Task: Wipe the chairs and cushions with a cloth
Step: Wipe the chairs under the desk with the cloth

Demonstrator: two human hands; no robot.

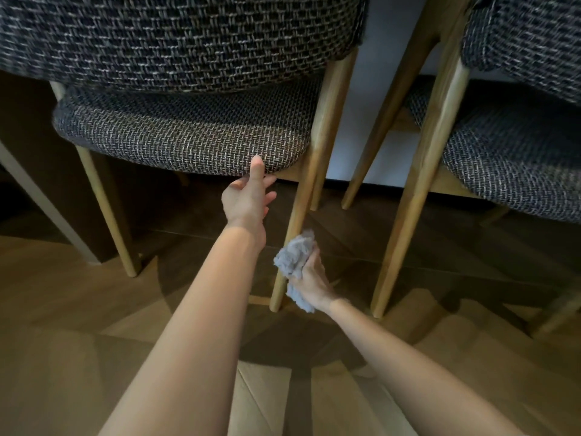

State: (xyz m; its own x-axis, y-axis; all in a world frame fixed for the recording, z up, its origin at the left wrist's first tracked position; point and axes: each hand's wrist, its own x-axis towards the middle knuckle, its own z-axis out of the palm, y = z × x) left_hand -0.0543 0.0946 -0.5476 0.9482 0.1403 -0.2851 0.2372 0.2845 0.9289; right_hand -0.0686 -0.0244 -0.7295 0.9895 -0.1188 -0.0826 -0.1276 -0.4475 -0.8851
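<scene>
Step in hand: wiping the wooden chair leg (301, 196) of the left-hand chair. All positions below are relative to that leg. Right hand (314, 281) sits just right of its lower half, fingers curled round a bunched grey cloth (295, 259), which is pressed against the leg's right side well above the foot. Left hand (248, 199) is up and left of the leg, thumb tip on the lower front edge of the seat cushion (182, 133), fingers fairly straight and splayed under the rim; it looks like steadying contact, not a clamp. Backrest (176, 36) is above and left of the leg. Second chair (515, 171) is well to the right, with no hand on it. Progress: can't read what's already wiped, since there are no damp streaks or dust lines on fabric or wood. My guess is mid-task, with this leg's foot, the other legs and the second chair likely left. Cloth is fuzzy, crumpled into a wad, with a loose tail hanging below the hand; can't tell if it's damp. Cushion fabric is a coarse dark/light weave, so it'll likely snag lint. Wood floor (63, 309) is below.
</scene>
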